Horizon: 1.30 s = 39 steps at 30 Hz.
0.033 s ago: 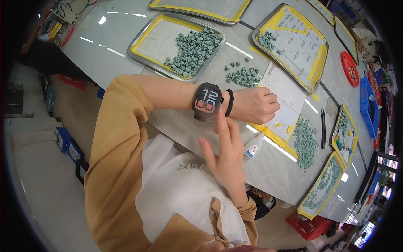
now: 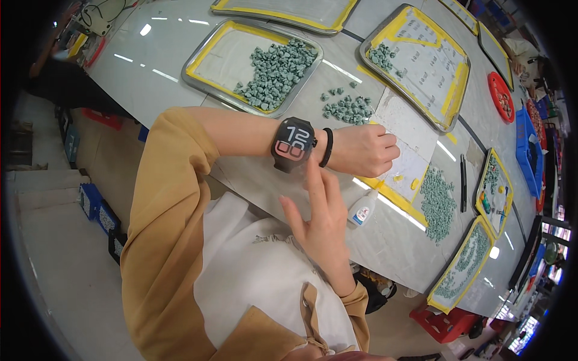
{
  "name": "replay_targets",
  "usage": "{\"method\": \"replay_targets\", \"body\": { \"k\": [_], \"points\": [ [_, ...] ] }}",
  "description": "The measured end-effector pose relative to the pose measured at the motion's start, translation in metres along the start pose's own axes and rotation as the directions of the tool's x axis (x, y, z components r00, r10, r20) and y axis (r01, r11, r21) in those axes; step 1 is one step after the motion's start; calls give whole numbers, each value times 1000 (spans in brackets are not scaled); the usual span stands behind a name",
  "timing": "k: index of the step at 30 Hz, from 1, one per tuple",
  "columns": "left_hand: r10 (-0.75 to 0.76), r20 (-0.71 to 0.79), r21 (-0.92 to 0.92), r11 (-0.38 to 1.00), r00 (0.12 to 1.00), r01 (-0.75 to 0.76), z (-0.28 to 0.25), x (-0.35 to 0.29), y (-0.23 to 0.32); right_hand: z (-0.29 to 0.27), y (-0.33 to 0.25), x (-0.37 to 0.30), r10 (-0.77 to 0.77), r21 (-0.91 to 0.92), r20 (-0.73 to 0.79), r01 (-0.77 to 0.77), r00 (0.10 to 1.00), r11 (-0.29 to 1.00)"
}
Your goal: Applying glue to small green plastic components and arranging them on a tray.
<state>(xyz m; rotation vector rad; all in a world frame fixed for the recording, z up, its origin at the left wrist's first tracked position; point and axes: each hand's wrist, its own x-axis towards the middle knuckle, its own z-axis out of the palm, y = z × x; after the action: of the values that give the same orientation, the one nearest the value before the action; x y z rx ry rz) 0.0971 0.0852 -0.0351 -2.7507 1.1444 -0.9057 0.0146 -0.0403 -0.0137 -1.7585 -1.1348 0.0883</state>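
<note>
My left forearm lies across the front of the table, with a black smartwatch (image 2: 293, 143) on its wrist. Its lit face is turned up, and a thin black band (image 2: 327, 147) sits between it and the hand. Curled into a loose fist, back upward, my left hand (image 2: 364, 147) shows nothing in its fingers. My right hand (image 2: 322, 219) is open below it, fingers apart; the index fingertip is by the watch's lower right edge, and whether it touches cannot be told. Close to the right hand lies a small white squeeze bottle (image 2: 363, 209).
Beyond my arms are a yellow-taped tray (image 2: 235, 51) of green stones, a loose stone pile (image 2: 349, 109) and another taped tray (image 2: 421, 66). Smaller green stones (image 2: 438, 201) and a slim black tool (image 2: 463, 182) lie at right. A blue basket (image 2: 527, 153) stands farther right.
The watch wrist and my right hand have shifted very slightly left. My right index fingertip stays by the watch's edge.
</note>
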Motion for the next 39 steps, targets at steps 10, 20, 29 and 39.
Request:
{"method": "replay_targets", "body": {
  "k": [10,20,29,39],
  "points": [
    [-479,367,-402,691,797,601,-68,-49,-30,-48,-6,-14,-67,37,81,64,994,997],
    [-467,629,-588,239,622,773,-77,-94,9,-89,42,-48,442,-481,74,-356,894,801],
    [-459,616,-576,291,640,764,-67,-92,1,-86,53,-48,360,-361,37,-323,932,875],
    [-336,711,-564,-797,618,216,-77,-73,-9,-66,49,-50,75,268,-513,76,855,960]
  ]
}}
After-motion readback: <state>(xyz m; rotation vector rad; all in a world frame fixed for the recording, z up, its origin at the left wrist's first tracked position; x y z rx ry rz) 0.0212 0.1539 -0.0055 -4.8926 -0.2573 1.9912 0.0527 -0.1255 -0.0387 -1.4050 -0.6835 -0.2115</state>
